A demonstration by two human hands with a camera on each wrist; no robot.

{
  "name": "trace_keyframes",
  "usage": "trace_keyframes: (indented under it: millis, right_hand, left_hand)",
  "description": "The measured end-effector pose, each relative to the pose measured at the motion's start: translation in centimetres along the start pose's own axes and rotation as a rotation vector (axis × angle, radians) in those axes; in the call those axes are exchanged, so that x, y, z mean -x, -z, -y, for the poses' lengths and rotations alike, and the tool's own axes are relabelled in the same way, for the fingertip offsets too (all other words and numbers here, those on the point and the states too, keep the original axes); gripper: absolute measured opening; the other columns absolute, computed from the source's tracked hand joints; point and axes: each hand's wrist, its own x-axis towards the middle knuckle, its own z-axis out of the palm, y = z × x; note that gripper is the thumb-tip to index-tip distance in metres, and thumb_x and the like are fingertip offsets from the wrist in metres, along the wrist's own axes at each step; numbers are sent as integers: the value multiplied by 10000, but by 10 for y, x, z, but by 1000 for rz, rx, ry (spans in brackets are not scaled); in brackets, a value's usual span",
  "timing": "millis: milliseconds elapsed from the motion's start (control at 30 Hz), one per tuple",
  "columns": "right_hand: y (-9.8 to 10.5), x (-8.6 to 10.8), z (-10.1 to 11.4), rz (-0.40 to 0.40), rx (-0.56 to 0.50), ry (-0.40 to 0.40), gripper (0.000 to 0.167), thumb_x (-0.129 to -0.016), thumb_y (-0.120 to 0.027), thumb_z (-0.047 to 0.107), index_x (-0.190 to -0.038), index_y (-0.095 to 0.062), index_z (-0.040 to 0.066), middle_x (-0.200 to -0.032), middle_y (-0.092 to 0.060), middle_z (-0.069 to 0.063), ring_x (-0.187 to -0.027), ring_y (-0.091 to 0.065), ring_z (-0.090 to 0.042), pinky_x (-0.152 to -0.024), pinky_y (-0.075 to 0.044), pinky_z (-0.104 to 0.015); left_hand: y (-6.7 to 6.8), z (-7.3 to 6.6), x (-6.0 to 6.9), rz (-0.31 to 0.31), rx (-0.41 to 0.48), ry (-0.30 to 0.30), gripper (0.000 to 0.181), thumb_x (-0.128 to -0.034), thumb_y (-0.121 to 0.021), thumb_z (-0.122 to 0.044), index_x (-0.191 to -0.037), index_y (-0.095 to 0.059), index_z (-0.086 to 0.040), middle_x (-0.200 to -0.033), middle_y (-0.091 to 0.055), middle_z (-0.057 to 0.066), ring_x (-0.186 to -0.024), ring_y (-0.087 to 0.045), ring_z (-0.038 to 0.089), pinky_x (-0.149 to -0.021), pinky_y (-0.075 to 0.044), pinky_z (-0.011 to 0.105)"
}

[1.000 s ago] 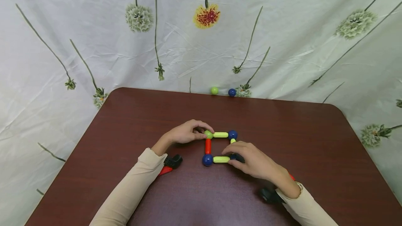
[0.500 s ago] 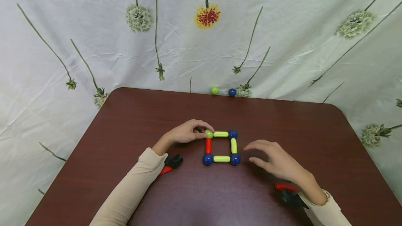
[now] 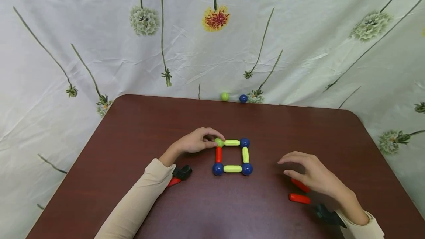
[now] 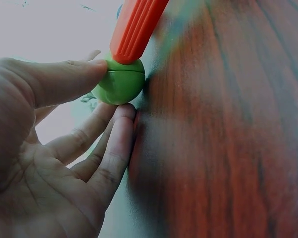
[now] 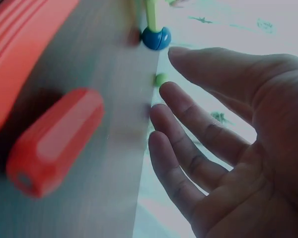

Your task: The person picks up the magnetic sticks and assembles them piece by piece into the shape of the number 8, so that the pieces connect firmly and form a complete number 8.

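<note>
A square of rods and balls lies flat on the table, with a green ball [image 3: 219,142] at its far left corner and blue balls at the other corners. My left hand [image 3: 196,141] pinches the green ball between thumb and fingers; in the left wrist view a red rod [image 4: 136,29] joins that ball [image 4: 120,85]. Three sides are yellow-green rods [image 3: 232,169], the left side a red rod [image 3: 218,155]. To the right, my right hand [image 3: 315,174] is empty, fingers relaxed, above two loose red rods [image 3: 299,198]. One red rod [image 5: 54,144] shows beside it in the right wrist view.
A loose green ball [image 3: 224,96] and a loose blue ball [image 3: 243,98] sit at the far edge of the dark red table [image 3: 159,113]. Part of a red piece [image 3: 174,182] shows beside the left wrist. A flowered white cloth [image 3: 186,47] hangs behind.
My right hand has left the square's near right corner and moved right, over the loose red rods, which now show more fully. My left hand has stayed on the green ball.
</note>
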Motion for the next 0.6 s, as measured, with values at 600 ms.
trace_keyframes:
  millis: [600]
  right_hand:
    - [8, 40, -27, 114, -187, -49, 239, -866, -792, 137, -1061, -737, 264, -1160, -660, -12, -1019, -608, -25, -777, -505, -221]
  left_hand:
    - [0, 1, -1, 16, 19, -5, 252, -987, -643, -130, -1229, -698, -173, -1156, -666, 32, -930, -584, 162, -827, -514, 286]
